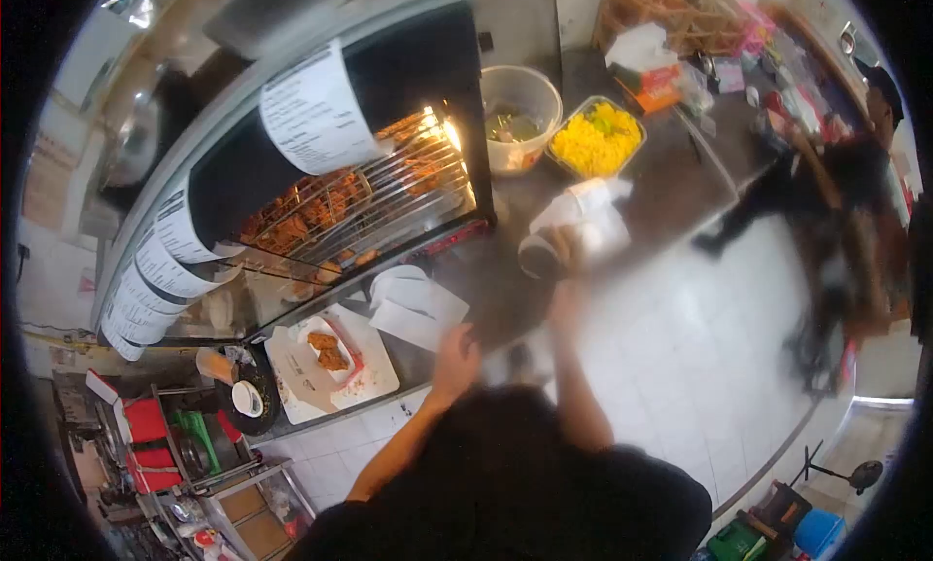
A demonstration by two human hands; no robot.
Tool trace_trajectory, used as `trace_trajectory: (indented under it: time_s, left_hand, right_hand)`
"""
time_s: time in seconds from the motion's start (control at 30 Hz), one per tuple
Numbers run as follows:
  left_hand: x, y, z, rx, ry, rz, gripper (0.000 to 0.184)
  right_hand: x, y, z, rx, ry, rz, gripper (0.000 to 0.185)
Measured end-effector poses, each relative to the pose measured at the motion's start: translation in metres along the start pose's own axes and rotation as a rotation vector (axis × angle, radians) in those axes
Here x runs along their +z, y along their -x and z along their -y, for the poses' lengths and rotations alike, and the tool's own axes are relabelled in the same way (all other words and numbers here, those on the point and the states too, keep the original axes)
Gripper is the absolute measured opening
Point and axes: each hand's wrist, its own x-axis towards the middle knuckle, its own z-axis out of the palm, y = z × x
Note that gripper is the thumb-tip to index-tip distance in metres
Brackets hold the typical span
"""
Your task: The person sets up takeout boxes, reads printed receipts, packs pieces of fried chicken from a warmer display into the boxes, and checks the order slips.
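Note:
My left hand [456, 360] is at the counter's near edge, its fingers curled beside the corner of a white folded paper piece [420, 310]. Whether it grips that paper is unclear. Blurred by motion, my right hand [565, 306] is just below a brown-and-white roundish item [541, 256], too smeared to name. White crumpled paper or plastic [595, 221] lies behind that item. To the left, an open cardboard takeaway box [296, 368] holds fried pieces of food [328, 351] in a red-and-white paper tray.
A lit glass warming cabinet [364, 196] with fried food on racks stands left, hung with printed receipts [316, 109]. Behind are a clear plastic tub [525, 114] and a tray of yellow rice [598, 138]. Another person [836, 182] is at the right, beyond the tiled floor.

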Motion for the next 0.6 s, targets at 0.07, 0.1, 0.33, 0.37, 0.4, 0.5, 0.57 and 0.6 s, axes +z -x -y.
trace_trajectory:
  time_s: [0.07, 0.1, 0.33, 0.37, 0.4, 0.5, 0.57, 0.6]
  left_hand:
    - [0.034, -0.033, -0.016, 0.193, -0.112, -0.042, 0.038]
    - [0.049, -0.057, -0.026, 0.315, -0.22, -0.064, 0.037]
    - [0.134, -0.176, -0.022, -0.05, -0.386, -0.268, 0.029]
    - [0.136, -0.176, -0.012, -0.111, -0.347, -0.059, 0.026]
    - [0.131, -0.171, -0.017, 0.047, -0.247, -0.191, 0.021]
    - [0.114, -0.125, -0.025, 0.226, -0.512, -0.058, 0.014]
    - [0.067, -0.08, -0.055, 0.43, -0.45, -0.122, 0.014]
    - [0.061, -0.068, -0.052, 0.42, -0.393, -0.203, 0.011]
  right_hand:
    - [-0.018, -0.001, 0.017, 0.035, -0.024, 0.079, 0.027]
    - [-0.025, -0.004, 0.027, 0.055, -0.057, 0.142, 0.026]
    - [-0.041, 0.005, 0.007, -0.267, 0.181, 0.368, 0.034]
    - [-0.045, 0.006, 0.002, -0.339, 0.33, 0.429, 0.035]
    - [-0.043, 0.006, -0.006, -0.546, 0.29, 0.292, 0.036]
    - [-0.061, -0.003, 0.087, -0.038, -0.093, 0.559, 0.033]
    - [-0.049, -0.002, 0.121, 0.038, -0.291, 0.674, 0.032]
    - [-0.041, 0.003, 0.137, 0.058, -0.409, 0.737, 0.031]
